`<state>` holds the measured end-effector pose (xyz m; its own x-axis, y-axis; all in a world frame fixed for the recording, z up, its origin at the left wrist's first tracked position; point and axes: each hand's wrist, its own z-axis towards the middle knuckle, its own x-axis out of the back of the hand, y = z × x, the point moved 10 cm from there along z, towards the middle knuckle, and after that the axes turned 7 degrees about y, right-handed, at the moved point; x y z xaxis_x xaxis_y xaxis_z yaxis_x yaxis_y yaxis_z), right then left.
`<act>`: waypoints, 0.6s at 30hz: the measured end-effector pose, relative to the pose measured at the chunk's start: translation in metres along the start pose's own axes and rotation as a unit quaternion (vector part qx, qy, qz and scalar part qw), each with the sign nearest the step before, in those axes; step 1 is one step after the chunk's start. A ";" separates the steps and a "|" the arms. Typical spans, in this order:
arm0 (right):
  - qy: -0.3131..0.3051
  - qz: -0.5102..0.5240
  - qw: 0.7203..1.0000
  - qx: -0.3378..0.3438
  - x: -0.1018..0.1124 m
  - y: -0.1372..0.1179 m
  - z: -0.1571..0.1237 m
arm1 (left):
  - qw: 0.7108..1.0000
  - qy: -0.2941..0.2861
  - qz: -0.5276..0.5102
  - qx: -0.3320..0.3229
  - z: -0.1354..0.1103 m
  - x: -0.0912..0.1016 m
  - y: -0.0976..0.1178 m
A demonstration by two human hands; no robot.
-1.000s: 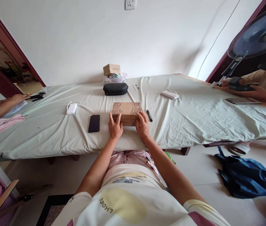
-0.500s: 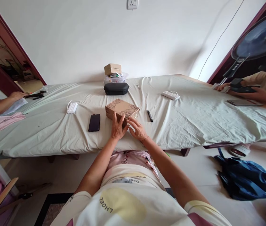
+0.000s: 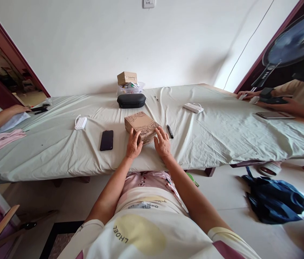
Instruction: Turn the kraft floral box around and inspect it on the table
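A brown cardboard box [image 3: 141, 122] with dark flower line drawings rests on the cloth-covered table in front of me, one corner toward me. My left hand [image 3: 134, 144] touches its near left side, fingers stretched out and apart. At the near right side, my right hand [image 3: 162, 143] lays its spread fingertips along the box's edge. Neither hand is wrapped around the box. Just right of the box lies a black marker pen [image 3: 170, 131]. A dark smartphone [image 3: 106, 140] lies flat to the left of my left hand.
Behind the box sit a black zip case [image 3: 131, 101] and a clear plastic tub [image 3: 140, 88] with a small carton [image 3: 127, 78] on top. White power banks [image 3: 81, 123] lie left and right. Co-workers' hands [image 3: 19, 109] show at both ends. A fan [image 3: 294, 46] stands at right.
The box has turned on the table, its near corner now showing between my hands. My right hand has moved right, apart from my left, to the box's right side.
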<state>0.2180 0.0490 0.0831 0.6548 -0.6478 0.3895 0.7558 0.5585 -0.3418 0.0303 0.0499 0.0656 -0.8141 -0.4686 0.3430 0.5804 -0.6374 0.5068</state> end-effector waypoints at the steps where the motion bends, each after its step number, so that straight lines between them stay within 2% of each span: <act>1: 0.009 -0.001 1.000 -0.013 0.002 0.005 0.000 | 1.000 -0.001 -0.003 0.012 0.000 0.000 -0.003; 5: 0.041 0.023 0.998 -0.047 0.005 0.016 -0.002 | 0.998 0.007 -0.011 0.054 -0.001 0.000 -0.013; 10: 0.082 0.057 0.992 -0.081 0.003 0.032 -0.007 | 0.998 0.019 -0.016 0.066 -0.001 0.002 -0.014; 14: 0.069 0.066 0.990 -0.103 -0.005 0.042 -0.010 | 0.996 0.037 -0.025 0.077 0.002 0.009 -0.017; 18: 0.021 0.066 0.991 -0.113 -0.014 0.042 -0.011 | 0.993 0.066 -0.044 0.083 0.005 0.021 -0.018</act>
<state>0.2401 0.0761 0.0541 0.7431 -0.6005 0.2954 0.6408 0.5113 -0.5727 0.0028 0.0541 0.0677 -0.8460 -0.4983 0.1895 0.4863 -0.5758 0.6573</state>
